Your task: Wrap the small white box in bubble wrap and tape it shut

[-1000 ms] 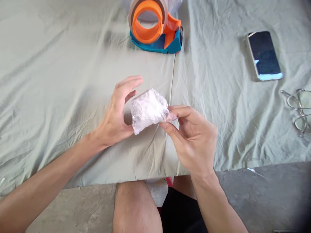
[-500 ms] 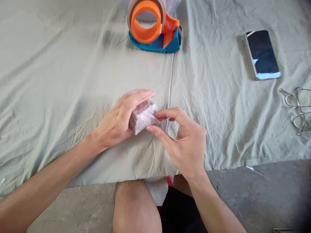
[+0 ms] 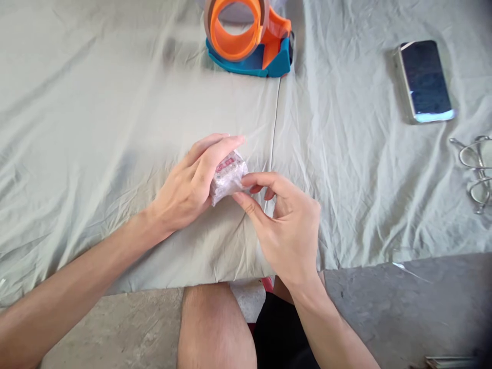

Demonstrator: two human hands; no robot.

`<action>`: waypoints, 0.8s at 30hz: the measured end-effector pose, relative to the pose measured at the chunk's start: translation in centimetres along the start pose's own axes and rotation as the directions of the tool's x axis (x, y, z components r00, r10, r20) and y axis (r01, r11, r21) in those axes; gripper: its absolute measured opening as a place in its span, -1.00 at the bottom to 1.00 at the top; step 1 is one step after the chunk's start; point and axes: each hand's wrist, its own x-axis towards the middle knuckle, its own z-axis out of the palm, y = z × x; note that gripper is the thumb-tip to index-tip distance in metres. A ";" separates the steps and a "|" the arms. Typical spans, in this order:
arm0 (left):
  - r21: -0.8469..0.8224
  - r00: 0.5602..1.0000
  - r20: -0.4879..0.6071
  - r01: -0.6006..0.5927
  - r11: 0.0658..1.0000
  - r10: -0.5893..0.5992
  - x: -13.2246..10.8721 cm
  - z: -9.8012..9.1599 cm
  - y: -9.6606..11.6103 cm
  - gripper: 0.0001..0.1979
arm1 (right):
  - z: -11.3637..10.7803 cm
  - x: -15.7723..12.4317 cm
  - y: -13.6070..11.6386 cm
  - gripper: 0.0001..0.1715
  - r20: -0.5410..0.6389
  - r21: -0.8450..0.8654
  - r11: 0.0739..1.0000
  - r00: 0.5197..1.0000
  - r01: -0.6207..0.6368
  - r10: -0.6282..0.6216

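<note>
A small box wrapped in clear bubble wrap (image 3: 229, 177), with red marks showing through its top, is held just above or on the cloth near the table's front edge. My left hand (image 3: 192, 177) is wrapped round it from the left, fingers over the far side and thumb hidden below. From the right, my right hand (image 3: 286, 218) pinches the wrap at the box's near right end between thumb and forefinger. The underside of the box is hidden.
An orange and blue tape dispenser (image 3: 249, 59) with a tape roll stands at the back. A phone (image 3: 427, 82) lies to the right, with eyeglasses (image 3: 478, 171) at the right edge. A grey-green cloth (image 3: 134, 113) covers the table.
The loose end of wrap is pressed closer against the box, and the box is tilted slightly more, showing more red marks. The view has shifted a little.
</note>
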 end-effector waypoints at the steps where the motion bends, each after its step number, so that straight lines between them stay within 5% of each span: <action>1: 0.019 1.000 0.002 -0.001 1.000 0.001 -0.1 0.0 0.0 -0.37 | -0.1 0.0 0.0 -0.86 0.017 0.019 0.999 0.999 -0.038 0.038; 11: 0.050 0.999 0.009 -0.047 0.998 0.046 -0.1 0.3 -0.2 -0.25 | 0.3 0.2 0.3 -0.83 0.058 0.152 0.983 0.994 -0.100 0.092; 19: -0.091 0.992 0.093 0.090 0.992 -0.081 0.6 -0.3 1.1 -0.29 | 0.2 0.2 2.0 -0.80 0.065 0.206 0.979 0.998 -0.009 -0.005; 24: 0.044 0.995 -0.008 -0.095 0.995 0.095 0.5 0.2 0.6 -0.37 | -0.8 -0.2 0.5 -0.90 0.086 0.065 0.997 0.995 -0.048 0.043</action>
